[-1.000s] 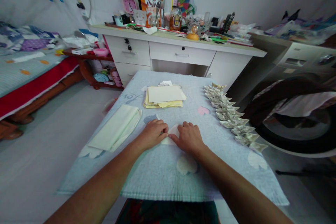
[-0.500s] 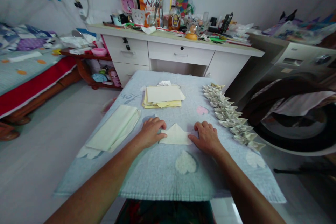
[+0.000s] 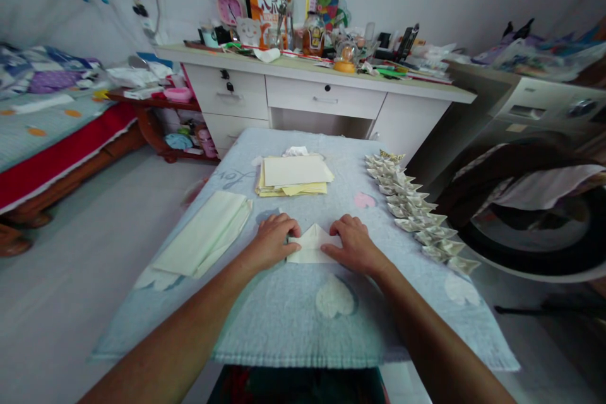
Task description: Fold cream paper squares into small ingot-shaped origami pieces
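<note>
A cream sheet of paper (image 3: 310, 251), folded to a peak at its top with a flat band below, lies on the cloth-covered table. My left hand (image 3: 277, 238) grips its left end, thumb in front and fingers curled behind. My right hand (image 3: 353, 243) is closed on the right part, its thumb pressed on the band beside the peak. Beyond them sits a stack of cream and yellow paper sheets (image 3: 296, 172). Left of my left hand lies a pile of larger pale folded paper (image 3: 203, 233). To the right, several small folded paper boats (image 3: 409, 205) stand in a slanting row.
The pale blue tablecloth (image 3: 284, 315) carries heart patterns. Behind the table is a white desk (image 3: 326, 95) loaded with jars, a snack bag (image 3: 269, 0) and clutter. A washing machine (image 3: 534, 107) with cloth hanging from its door stands at right, a bed (image 3: 61, 120) at left.
My right hand has slid left along the folded paper, from its right end to beside the peak. My left hand has stayed nearly in place.
</note>
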The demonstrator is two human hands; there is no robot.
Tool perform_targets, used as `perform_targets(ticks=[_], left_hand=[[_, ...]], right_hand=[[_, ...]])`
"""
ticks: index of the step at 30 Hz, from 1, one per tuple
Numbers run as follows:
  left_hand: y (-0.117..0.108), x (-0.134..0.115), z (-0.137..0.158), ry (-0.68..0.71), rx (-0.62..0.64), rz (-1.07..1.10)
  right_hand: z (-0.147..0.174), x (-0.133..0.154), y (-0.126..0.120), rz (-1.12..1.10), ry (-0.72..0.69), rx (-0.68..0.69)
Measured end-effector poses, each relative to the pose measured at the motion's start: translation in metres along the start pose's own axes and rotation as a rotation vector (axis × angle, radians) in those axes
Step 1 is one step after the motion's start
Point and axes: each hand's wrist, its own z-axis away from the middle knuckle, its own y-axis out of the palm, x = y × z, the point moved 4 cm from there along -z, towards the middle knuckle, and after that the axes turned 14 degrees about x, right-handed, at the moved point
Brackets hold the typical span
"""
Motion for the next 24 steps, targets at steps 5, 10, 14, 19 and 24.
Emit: perform_targets(ticks=[5,10,14,19,24], left_hand=[[-0.002,-0.004,0.001,0.031,-0.025,0.083],[-0.002,-0.006,0.001,0.062,-0.017,0.307],[0.0,-0.008,0.0,0.091,0.019,0.49],[0.005,-0.007,-0.004,0.139,-0.053,0.833],[0.018,-0.015,-0.009,0.192,-0.052,1.015]], right_hand=[[-0.005,0.002,0.006,-0.103,-0.075,-0.065],[-0.005,0.001,0.005,-0.431,-0.202,-0.142],[-0.007,-0.002,0.006,-0.803,-0.226,-0.213],[-0.008,-0.007,0.007,-1.101,-0.278,-0.338],[-0.011,0.005,0.019,-1.182,-0.364,-0.174]])
